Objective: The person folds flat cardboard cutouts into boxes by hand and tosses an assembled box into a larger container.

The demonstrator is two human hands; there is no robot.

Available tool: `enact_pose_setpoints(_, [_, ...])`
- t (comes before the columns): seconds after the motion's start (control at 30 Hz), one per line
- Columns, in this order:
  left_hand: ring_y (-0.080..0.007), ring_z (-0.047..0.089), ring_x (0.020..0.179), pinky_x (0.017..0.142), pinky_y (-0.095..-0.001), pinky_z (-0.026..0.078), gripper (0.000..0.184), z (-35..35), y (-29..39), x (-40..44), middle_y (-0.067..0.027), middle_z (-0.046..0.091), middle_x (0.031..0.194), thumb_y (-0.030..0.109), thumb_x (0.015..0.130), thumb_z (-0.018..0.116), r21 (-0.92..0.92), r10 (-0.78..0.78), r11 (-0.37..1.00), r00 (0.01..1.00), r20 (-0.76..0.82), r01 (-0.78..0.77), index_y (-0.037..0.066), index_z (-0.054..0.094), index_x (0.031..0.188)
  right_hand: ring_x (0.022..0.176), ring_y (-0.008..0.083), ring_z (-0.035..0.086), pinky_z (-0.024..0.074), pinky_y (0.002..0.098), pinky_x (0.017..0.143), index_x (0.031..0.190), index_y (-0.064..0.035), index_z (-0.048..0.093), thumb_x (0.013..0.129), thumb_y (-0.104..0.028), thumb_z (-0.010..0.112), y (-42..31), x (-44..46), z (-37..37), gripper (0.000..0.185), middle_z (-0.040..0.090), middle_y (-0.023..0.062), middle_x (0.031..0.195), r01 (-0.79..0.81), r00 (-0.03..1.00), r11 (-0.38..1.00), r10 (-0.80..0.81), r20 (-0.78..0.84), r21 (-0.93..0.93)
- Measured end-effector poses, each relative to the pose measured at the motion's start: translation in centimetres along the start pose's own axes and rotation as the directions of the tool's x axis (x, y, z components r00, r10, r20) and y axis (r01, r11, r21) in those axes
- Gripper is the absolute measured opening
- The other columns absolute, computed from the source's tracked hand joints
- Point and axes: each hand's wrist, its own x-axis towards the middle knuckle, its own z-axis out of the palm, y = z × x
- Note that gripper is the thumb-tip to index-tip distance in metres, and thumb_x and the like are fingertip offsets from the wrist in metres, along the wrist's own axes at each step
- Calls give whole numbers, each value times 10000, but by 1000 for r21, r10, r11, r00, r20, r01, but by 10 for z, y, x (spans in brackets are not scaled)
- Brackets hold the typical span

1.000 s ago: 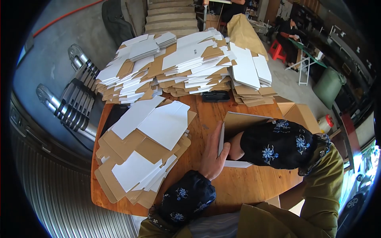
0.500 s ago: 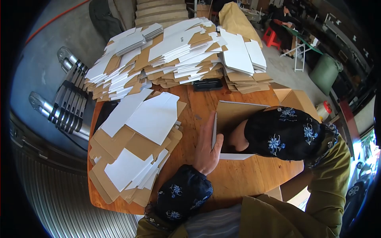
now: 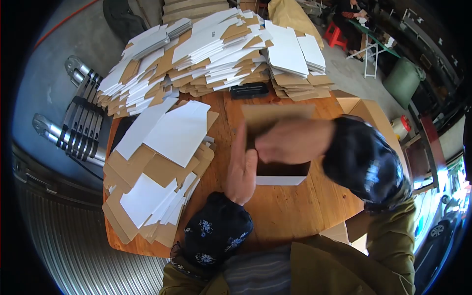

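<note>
A small cardboard box, white outside and brown inside, stands on the wooden table with its top open and its back flap raised. Along its left wall lies my left hand, fingers straight on the outer side and thumb over the edge, holding that wall. My right hand reaches across the opening from the right, its knuckles close to the left wall by my left thumb. Motion blurs it, and its fingertips are hidden.
Loose flat box blanks lie left of the box. Behind are tall stacks of blanks and a black tray. A larger carton stands beyond the table's right edge. A person sits far back right.
My right hand has risen out of the box's inside and swung left to the left wall. The whole scene has shifted slightly left and up. My left hand keeps its place at the wall.
</note>
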Motion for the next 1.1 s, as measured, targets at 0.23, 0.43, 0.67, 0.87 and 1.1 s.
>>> enact_pose_setpoints(0.23, [-325,376,1337,1132,-384,263,622,1,12,0,-226,314,1483,297,1049,348,116,175,980,973,-150,-159,-22,128,1536,951,351,594,502,409,824,1129,-7,557,810,-151,743,-31,-56,64,396,592,183,1067,-142,186,976,192,-964,167])
enact_pose_setpoints(0.43, [-356,314,1340,1125,-439,243,673,6,10,0,-241,318,1446,362,1047,353,269,246,946,942,-230,-181,-56,120,1520,1143,450,560,495,466,920,1451,-88,341,940,-114,574,-4,-28,98,563,522,245,1343,-97,439,862,485,-756,497])
enact_pose_setpoints(0.67, [-379,250,1366,1130,-464,220,751,3,5,-2,-281,245,1484,438,1039,347,335,276,925,925,-261,-181,-77,73,1512,1001,476,608,536,493,821,1455,-107,352,944,-76,530,3,-15,99,541,592,261,1242,-129,378,900,433,-818,417])
enact_pose_setpoints(0.87, [-381,264,1367,1125,-460,243,845,7,14,1,-277,247,1473,510,1009,400,281,92,958,985,-147,-48,-61,41,1519,977,478,612,539,493,806,1438,-102,370,945,-78,518,12,-25,104,515,609,261,1206,-233,430,844,535,-728,482])
enact_pose_setpoints(1.1, [-354,352,1325,1109,-446,291,822,12,9,-2,-251,270,1443,393,976,561,138,56,990,988,-147,-35,-25,95,1510,1117,394,601,519,411,901,1371,-103,439,945,-66,538,24,-16,118,439,575,220,1256,56,316,840,498,-807,540])
